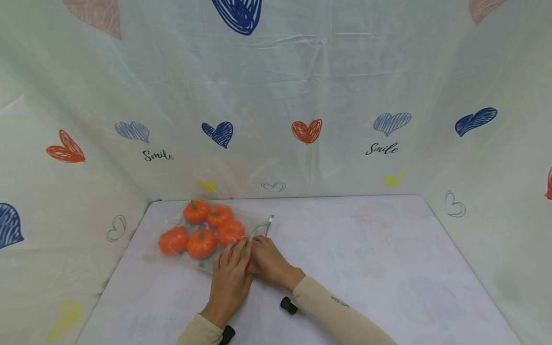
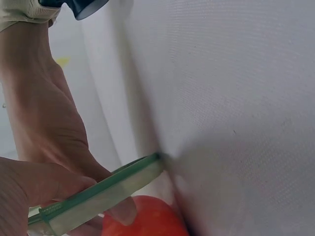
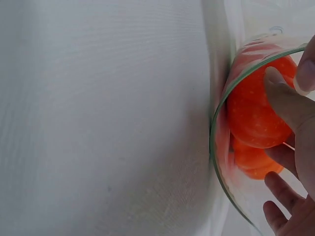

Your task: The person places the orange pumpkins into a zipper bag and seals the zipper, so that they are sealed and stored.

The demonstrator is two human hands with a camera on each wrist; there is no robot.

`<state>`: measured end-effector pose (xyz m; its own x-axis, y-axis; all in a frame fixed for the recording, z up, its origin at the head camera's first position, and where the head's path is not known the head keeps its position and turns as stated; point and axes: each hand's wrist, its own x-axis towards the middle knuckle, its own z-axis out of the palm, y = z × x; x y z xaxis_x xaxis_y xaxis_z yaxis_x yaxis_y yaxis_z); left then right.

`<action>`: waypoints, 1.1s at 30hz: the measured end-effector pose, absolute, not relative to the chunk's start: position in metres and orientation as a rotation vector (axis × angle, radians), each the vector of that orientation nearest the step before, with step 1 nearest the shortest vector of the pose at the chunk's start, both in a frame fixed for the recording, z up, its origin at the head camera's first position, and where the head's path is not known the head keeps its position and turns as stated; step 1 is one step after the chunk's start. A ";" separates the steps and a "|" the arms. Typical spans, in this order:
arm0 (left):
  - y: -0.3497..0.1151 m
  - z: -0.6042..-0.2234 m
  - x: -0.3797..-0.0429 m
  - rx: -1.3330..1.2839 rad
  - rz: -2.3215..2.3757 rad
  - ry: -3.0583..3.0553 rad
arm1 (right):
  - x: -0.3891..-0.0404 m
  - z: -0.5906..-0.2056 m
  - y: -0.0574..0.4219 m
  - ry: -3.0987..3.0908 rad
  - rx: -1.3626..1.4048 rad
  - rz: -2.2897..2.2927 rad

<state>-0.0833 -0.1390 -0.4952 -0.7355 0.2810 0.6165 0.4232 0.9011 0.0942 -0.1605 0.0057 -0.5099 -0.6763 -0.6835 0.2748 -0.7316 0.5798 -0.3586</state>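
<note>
A clear zip bag [image 1: 247,216] with a green-edged mouth lies at the table's back left, with several small orange pumpkins [image 1: 201,243] inside. My left hand [image 1: 230,282] is at the near right corner of the bag. In the left wrist view, its thumb presses on the bag's green zip edge [image 2: 103,192]. Beside it, my right hand [image 1: 270,261] reaches into the bag's mouth. One red-orange pumpkin [image 3: 256,115] sits just within the mouth, with a thumb and fingers around it in the right wrist view. From the head, the hands mostly cover this pumpkin.
The white table [image 1: 366,268] extends to the right of the bag. Behind it hangs a pale curtain [image 1: 276,96] printed with hearts. A black wrist-worn device [image 1: 288,305] shows beside the right forearm, and another [image 1: 227,334] is beneath the left wrist.
</note>
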 end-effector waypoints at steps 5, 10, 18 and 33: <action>-0.139 -0.495 -0.084 -0.505 -0.315 -2.433 | -0.162 -0.511 0.006 -2.682 1.232 0.708; -0.139 -0.495 -0.084 -0.505 -0.315 -2.441 | -0.165 -0.511 0.012 -2.690 1.258 0.703; -0.138 -0.496 -0.084 -0.510 -0.316 -2.455 | -0.165 -0.513 0.021 -2.661 1.266 0.652; -0.145 -0.495 -0.075 -0.571 -0.219 -2.482 | -0.166 -0.513 0.058 -2.685 1.093 0.785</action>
<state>-0.0755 -0.1450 -0.4946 -0.7420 0.3501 0.5718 0.4450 0.8951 0.0295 -0.1661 0.0582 -0.5125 -0.7270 -0.6113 0.3126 -0.6834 0.6004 -0.4152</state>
